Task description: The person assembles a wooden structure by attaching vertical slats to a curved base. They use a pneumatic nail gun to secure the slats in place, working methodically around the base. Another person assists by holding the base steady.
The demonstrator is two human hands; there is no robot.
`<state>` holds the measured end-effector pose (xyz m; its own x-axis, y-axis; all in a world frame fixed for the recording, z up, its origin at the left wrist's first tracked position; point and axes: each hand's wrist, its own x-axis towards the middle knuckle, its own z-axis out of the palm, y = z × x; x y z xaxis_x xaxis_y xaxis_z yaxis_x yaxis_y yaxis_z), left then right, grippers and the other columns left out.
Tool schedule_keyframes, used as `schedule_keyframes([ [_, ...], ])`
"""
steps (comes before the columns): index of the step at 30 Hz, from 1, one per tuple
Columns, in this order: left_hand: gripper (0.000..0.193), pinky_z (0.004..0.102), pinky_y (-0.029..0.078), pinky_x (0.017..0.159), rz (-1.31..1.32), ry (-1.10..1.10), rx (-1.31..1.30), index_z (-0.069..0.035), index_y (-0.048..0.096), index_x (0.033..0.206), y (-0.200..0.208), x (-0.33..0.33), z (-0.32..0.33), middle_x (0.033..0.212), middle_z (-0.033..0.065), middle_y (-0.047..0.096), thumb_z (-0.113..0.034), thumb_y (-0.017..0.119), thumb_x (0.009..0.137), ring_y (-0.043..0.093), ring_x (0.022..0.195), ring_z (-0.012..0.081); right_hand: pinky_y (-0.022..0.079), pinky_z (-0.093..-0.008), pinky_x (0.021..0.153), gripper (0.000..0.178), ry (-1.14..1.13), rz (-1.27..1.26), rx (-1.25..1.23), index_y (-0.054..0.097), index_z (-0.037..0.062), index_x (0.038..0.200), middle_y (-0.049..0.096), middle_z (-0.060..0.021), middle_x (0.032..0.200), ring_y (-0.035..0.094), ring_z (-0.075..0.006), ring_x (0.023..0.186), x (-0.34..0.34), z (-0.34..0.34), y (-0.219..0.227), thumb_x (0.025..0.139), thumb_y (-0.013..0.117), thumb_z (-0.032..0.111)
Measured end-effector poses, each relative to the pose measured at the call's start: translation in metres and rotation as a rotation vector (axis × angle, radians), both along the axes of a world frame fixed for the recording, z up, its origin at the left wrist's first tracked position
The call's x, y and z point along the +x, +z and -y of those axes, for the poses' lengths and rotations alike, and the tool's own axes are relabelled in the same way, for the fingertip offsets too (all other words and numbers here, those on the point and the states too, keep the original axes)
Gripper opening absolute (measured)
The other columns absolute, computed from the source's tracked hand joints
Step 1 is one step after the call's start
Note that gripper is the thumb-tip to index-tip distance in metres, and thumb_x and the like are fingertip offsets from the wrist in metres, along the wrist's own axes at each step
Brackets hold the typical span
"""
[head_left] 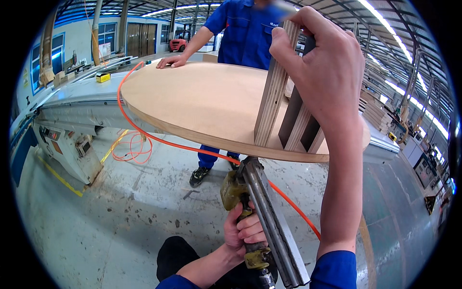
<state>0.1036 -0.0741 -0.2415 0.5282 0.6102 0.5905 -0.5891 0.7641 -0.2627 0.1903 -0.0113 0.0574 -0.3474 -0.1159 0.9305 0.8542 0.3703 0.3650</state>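
My left hand (245,229) is wrapped round the grip of an air nail gun (276,221) with a long metal magazine. The gun points up, its nose at the near lower edge of a large oval wooden board (192,96). On the board's near right part stand several upright plywood pieces; the leftmost is a pale plywood strip (271,103). My right hand (327,62) is closed on the upper end of these pieces, thumb by the leftmost strip. My fingers partly hide which pieces they grip. Dark-faced plywood (297,127) stands just right of that strip.
Across the board stands a person in blue (248,36), one hand (172,61) on the board. An orange air hose (180,147) runs under the near edge, behind the gun; more hose (132,147) lies coiled on the floor. A long machine bed (77,103) passes beneath the board.
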Motion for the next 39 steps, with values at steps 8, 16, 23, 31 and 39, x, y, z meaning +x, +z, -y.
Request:
schedule_keyframes([
  [8,0.032,0.0217,0.042,0.057,0.004,-0.013,-0.044,-0.010,0.066,0.120,-0.003,0.000,0.004,0.060,-0.0102,0.040,-0.038,0.058,0.106,0.041,0.049,0.0020,0.051,-0.0401,0.072,0.024,0.064,0.004,-0.016,0.073,0.0071,0.090,0.067,-0.0101,0.070,0.067,-0.0281,0.065,0.004,-0.009,0.000,0.086,0.075,0.031],
  [16,0.025,0.0223,0.040,0.052,-0.245,0.164,-0.225,-0.012,0.070,0.112,-0.022,-0.056,0.018,0.058,-0.0104,0.040,-0.033,0.062,0.103,0.040,0.048,0.0024,0.049,-0.0395,0.084,0.021,0.065,-0.063,-0.137,0.070,0.0047,0.089,0.072,-0.0079,0.079,0.070,-0.0247,0.080,-0.010,0.006,0.007,0.089,0.073,0.025],
  [23,0.041,0.0236,0.042,0.052,-0.348,0.653,-0.128,-0.009,0.059,0.136,-0.010,-0.156,0.034,0.063,-0.0088,0.040,-0.033,0.061,0.103,0.040,0.049,0.0039,0.038,-0.0445,0.108,0.061,0.106,-0.026,-0.037,0.063,0.0102,0.129,0.061,-0.0150,0.137,0.056,-0.0318,0.128,0.002,0.021,-0.026,0.079,0.084,0.037],
  [31,0.048,0.0281,0.046,0.049,-0.986,1.701,0.374,0.002,0.051,0.138,0.116,-0.233,0.079,0.076,0.0011,0.050,-0.025,0.064,0.101,0.049,0.052,0.0096,0.014,-0.0601,0.124,0.051,-0.093,0.031,-0.298,0.067,0.0109,0.102,0.044,-0.0181,0.152,0.030,-0.0452,0.147,0.029,0.028,-0.109,0.079,0.082,0.054],
  [39,0.047,0.0399,0.056,0.079,-2.012,2.707,1.359,0.000,0.058,0.123,0.247,-0.248,0.042,0.092,0.0188,0.074,-0.006,0.075,0.080,0.073,0.091,0.0367,0.015,-0.0603,0.125,0.032,-0.054,0.052,-0.281,0.068,0.0114,0.094,0.049,-0.0140,0.150,0.034,-0.0435,0.147,0.025,0.018,-0.112,0.086,0.079,0.041],
])
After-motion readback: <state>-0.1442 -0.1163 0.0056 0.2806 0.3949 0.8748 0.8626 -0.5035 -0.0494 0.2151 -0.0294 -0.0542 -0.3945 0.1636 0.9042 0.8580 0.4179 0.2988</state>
